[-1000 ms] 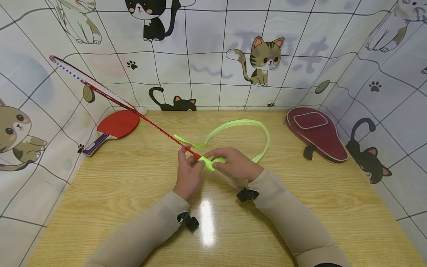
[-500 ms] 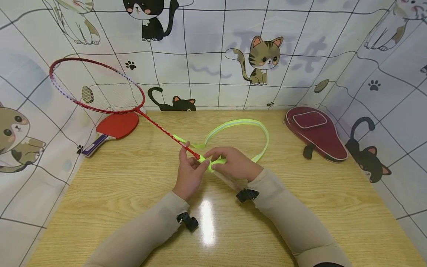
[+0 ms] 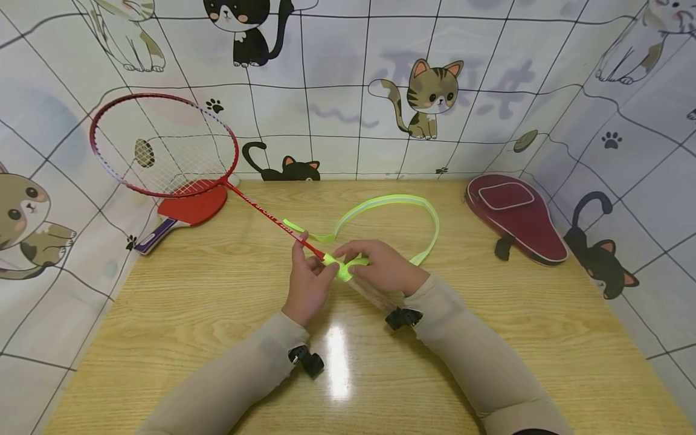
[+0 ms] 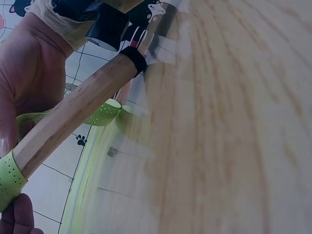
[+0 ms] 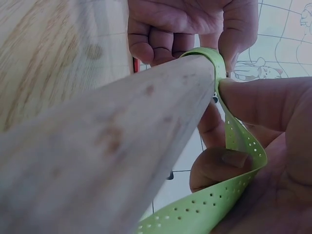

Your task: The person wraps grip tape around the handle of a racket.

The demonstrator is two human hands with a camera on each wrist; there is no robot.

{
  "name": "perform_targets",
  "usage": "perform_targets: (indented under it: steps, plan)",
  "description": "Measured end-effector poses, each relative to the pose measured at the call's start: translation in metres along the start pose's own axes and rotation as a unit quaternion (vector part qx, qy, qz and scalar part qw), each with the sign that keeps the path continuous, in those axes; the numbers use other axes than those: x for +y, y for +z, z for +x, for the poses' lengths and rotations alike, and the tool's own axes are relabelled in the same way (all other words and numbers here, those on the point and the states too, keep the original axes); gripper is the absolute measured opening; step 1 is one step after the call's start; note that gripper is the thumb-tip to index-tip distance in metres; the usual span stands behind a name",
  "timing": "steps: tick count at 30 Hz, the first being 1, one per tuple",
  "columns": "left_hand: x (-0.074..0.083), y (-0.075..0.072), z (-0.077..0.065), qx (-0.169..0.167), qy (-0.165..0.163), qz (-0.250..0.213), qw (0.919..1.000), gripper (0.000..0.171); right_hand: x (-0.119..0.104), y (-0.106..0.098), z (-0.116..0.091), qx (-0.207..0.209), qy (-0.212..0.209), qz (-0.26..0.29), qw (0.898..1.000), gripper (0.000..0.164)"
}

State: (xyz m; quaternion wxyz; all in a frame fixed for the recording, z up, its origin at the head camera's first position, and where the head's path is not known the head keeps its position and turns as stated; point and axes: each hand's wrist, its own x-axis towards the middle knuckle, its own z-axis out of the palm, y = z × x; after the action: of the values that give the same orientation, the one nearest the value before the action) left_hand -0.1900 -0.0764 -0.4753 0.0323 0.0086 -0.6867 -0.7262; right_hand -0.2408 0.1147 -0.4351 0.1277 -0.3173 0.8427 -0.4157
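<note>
A red badminton racket (image 3: 258,208) slants across the table, its strung head raised at the far left. My left hand (image 3: 308,279) pinches it at the top of the handle, over a wrapped turn of tape. The bare wooden handle (image 4: 80,105) runs toward me, partly under my right forearm. Perforated yellow-green grip tape (image 5: 204,204) circles the handle's top end. My right hand (image 3: 387,266) pinches this tape beside the handle, between thumb and fingers. The tape's long free tail curves over the table behind my hands.
Behind the racket head lies a red table tennis bat (image 3: 198,208) at the table's back left. A dark red bat case (image 3: 513,217) lies at the back right. A cat-printed cloth (image 3: 337,109) lines the back and sides of the table (image 3: 217,338).
The racket has rolled about its shaft: its head was edge-on and now shows its strung face. Both hands stay almost in place.
</note>
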Motion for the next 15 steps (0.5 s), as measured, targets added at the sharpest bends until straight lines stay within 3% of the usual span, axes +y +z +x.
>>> perform_targets:
  steps: [7,15]
  plan:
    - [-0.0012,-0.0005,0.0010,-0.003,-0.003,-0.005,1.0000,0.088,0.0018,0.0008,-0.0004,-0.028,0.018,0.011,0.999,0.044]
    - [-0.0013,-0.0004,0.0006,-0.015,-0.002,-0.005,0.9999,0.093,0.0009,0.0010,-0.0009,-0.014,0.008,0.007,1.000,0.044]
